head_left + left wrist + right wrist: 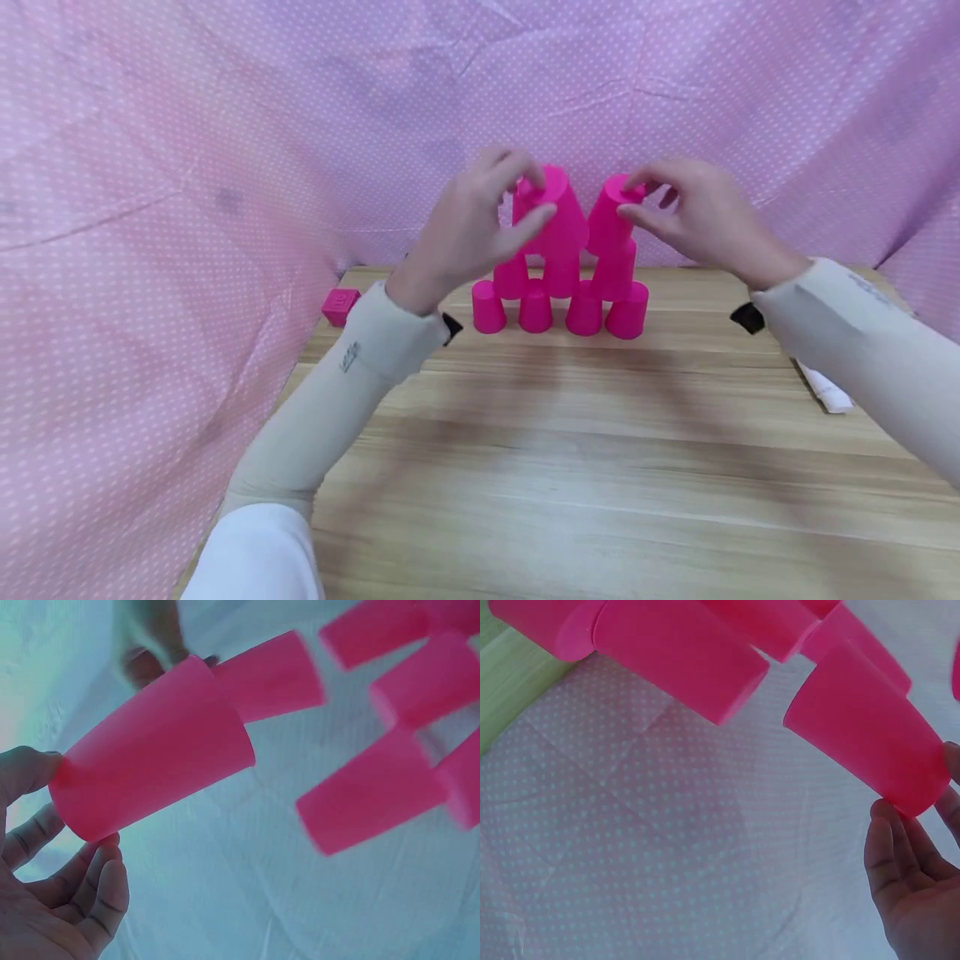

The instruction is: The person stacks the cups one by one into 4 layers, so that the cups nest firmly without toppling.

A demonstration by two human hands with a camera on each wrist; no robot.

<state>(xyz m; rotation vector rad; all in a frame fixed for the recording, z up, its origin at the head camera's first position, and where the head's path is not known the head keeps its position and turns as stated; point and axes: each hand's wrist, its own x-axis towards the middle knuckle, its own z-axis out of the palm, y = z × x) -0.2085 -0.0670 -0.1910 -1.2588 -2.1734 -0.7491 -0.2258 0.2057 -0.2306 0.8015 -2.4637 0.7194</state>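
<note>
My left hand [472, 225] pinches the closed end of an upside-down pink cup [150, 750] between thumb and fingers. In the left wrist view its rim hangs clear of the cups to the right. My right hand [708, 217] holds another upside-down pink cup [609, 223] the same way, thumb in front. Both cups are high over a stack of pink cups, whose bottom row [535, 308] stands upside down on the table with more cups [615, 273] above. In the head view, the left hand and its cup hide part of the stack's upper left.
A pink cube [341, 307] with raised markings sits at the wooden table's [570, 483] back left edge. A white item [828, 392] lies under the right forearm. Pink dotted cloth [420, 100] hangs behind and along the left side.
</note>
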